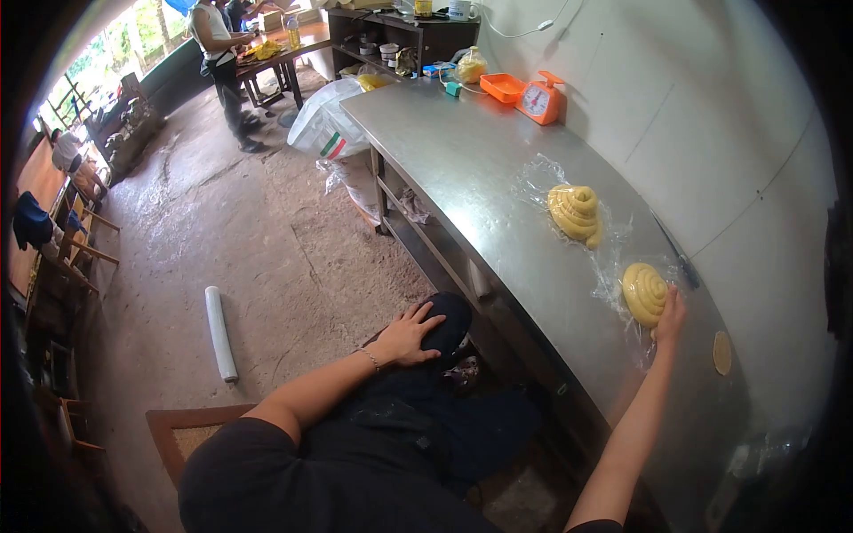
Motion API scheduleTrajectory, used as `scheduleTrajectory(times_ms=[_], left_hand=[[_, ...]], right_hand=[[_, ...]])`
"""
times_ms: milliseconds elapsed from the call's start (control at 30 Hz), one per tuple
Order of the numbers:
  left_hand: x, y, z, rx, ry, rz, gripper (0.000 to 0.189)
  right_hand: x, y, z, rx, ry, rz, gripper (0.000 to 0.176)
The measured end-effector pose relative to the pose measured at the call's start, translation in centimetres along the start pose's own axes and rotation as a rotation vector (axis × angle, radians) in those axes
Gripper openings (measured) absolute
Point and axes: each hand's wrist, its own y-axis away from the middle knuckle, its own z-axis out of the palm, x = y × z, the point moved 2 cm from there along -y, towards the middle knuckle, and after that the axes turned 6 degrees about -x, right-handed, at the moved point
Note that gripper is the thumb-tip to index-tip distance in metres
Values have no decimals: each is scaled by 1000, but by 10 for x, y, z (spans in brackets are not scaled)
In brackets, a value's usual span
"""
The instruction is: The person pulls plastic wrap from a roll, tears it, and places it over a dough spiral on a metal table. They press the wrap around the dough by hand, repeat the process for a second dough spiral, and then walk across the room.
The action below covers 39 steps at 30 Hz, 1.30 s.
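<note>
My right hand (671,315) rests against the near right side of a coiled yellow dough rope (643,294), its fingers stretched along the edge. The coil sits on clear plastic wrap (609,286) on the metal table (462,169). Farther up the table lies a second, taller yellow coil (574,213), also on plastic wrap. My left hand (414,336) lies with fingers spread on a dark, rounded, cloth-covered shape, apparently my knee (455,318). It holds nothing.
An orange scale (538,99) and orange tray (504,87) stand at the table's far end by the wall. A flat tan oval piece (722,353) lies near the right edge. A white roll (220,333) is on the floor. A person (222,62) stands at a wooden table.
</note>
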Motion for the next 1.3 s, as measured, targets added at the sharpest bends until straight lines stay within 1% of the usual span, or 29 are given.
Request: scheduleTrajectory(times_ms=[133, 233, 533, 633, 700, 733, 800, 833, 867, 967, 1067, 1167, 1300], left_hand=[[16, -22, 5, -34, -18, -11, 93], [26, -31, 5, -76, -84, -55, 95], [22, -25, 0, 25, -131, -60, 96], [13, -26, -1, 41, -61, -113, 96], [6, -28, -6, 47, -28, -123, 96], [3, -28, -9, 54, -11, -131, 97], [13, -37, -1, 79, 24, -44, 97], [-12, -20, -12, 144, 27, -98, 98], [-17, -20, -13, 157, 29, -110, 98], [-23, -14, -22, 201, 34, -136, 99], [-34, -5, -27, 221, 101, -154, 99], [-50, -1, -24, 230, 155, -181, 99], [-54, -7, -21, 221, 162, -182, 99]], right_hand=[[5, -1, 2, 12, -32, -9, 69], [-2, 0, 0, -7, -11, -25, 70], [-2, -2, 2, 20, -5, -47, 69], [-2, -1, 3, 5, -48, -43, 68], [1, -2, 2, 8, -6, -44, 64], [7, -4, 0, 7, 13, -48, 63], [46, -11, -9, -6, 125, -73, 58], [98, -33, 5, 22, -157, -75, 55], [87, -30, 3, 3, -213, 78, 58], [81, -30, -8, 0, 42, -37, 74], [60, -22, -7, -44, -33, 7, 79], [62, -23, -7, -18, 35, -33, 81], [65, -20, -11, -62, -27, 14, 81]])
